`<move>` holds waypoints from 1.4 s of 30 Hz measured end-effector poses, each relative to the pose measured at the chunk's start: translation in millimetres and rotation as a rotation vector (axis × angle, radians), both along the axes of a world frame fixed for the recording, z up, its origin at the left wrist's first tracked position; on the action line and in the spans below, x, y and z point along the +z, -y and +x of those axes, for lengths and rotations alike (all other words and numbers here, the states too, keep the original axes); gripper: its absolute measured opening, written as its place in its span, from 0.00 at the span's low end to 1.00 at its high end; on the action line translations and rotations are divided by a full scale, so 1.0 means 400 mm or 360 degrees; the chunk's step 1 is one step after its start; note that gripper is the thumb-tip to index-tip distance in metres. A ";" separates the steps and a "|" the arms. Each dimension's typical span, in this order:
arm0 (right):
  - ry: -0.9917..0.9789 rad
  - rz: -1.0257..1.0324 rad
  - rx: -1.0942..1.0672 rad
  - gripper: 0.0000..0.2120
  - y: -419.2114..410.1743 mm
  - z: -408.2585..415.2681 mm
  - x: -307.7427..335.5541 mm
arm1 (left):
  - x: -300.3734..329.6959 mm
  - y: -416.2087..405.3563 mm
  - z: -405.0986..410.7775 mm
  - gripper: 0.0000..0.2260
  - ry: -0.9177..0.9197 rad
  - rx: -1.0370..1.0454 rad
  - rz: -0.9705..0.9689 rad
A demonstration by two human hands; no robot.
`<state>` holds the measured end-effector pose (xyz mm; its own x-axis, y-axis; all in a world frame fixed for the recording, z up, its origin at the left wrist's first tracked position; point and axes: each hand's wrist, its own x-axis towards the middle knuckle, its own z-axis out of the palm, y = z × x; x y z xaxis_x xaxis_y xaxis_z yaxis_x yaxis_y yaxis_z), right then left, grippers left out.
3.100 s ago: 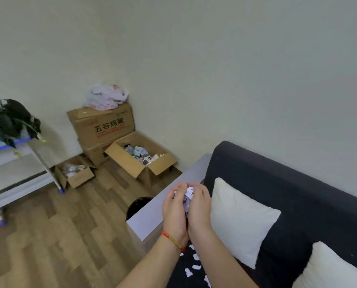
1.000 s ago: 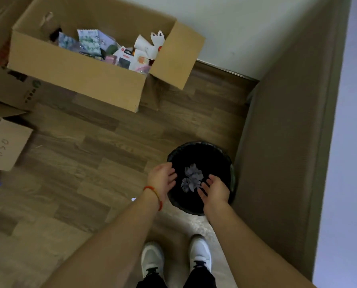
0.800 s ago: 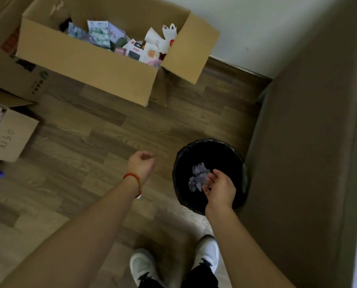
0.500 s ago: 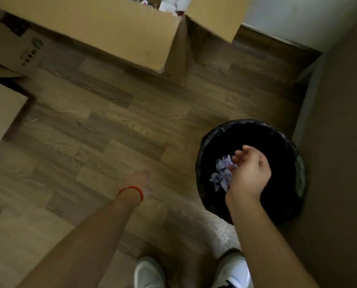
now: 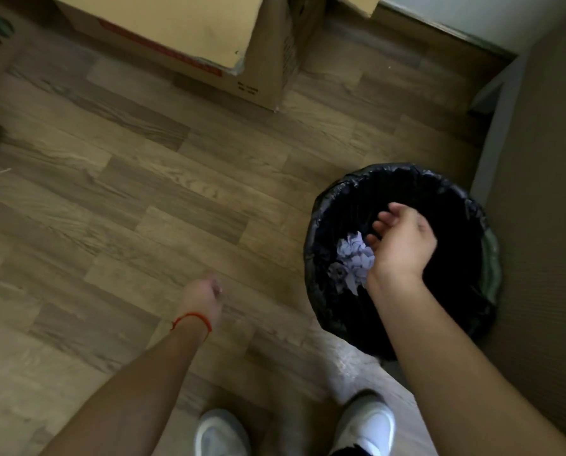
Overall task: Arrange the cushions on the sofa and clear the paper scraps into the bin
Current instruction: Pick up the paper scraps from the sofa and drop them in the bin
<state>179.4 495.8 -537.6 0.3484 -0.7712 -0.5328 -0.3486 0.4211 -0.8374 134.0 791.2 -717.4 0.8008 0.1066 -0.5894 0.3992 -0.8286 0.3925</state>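
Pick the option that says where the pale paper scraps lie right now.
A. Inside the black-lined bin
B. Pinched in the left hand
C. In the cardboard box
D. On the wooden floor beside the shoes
A: the paper scraps lie in a heap inside the bin, just below the right hand, while the left hand hangs over bare floor and holds nothing.
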 end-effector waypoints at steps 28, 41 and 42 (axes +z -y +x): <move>-0.0113 0.0869 0.0127 0.09 0.164 -0.197 0.865 | 1.270 0.648 0.187 0.07 -0.0322 0.0284 -0.1171; 0.0384 0.0225 0.0469 0.13 0.612 -0.469 1.494 | 1.922 1.156 -0.066 0.09 -0.0237 -0.0508 -0.1314; 0.0389 0.0188 0.0441 0.13 0.670 -0.522 1.511 | 1.941 1.212 -0.115 0.09 -0.0229 -0.0527 -0.1311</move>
